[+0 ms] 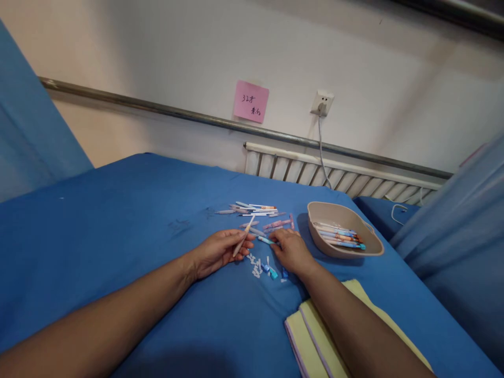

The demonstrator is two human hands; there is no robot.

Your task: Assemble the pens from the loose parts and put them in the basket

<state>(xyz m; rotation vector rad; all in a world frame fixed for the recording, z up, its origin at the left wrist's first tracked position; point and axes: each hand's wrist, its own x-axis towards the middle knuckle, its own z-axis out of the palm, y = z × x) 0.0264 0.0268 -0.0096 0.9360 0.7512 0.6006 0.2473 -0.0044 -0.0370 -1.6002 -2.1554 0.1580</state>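
Observation:
Between thumb and fingers of my left hand is a slim pen with a pale barrel, tilted with its white, narrow end up and away. My right hand is closed at the end of a light blue and white pen barrel, low over the sheet. Its fingertips are partly hidden. Just beyond both hands lie loose pen barrels and white refills, along with pink pen parts. Small white pieces and blue and teal caps are scattered nearer me.
A beige basket holding several pens stands on the right of the blue sheet. A folded yellow towel lies under my right forearm. Behind are a radiator, a wall rail and a plugged-in cable.

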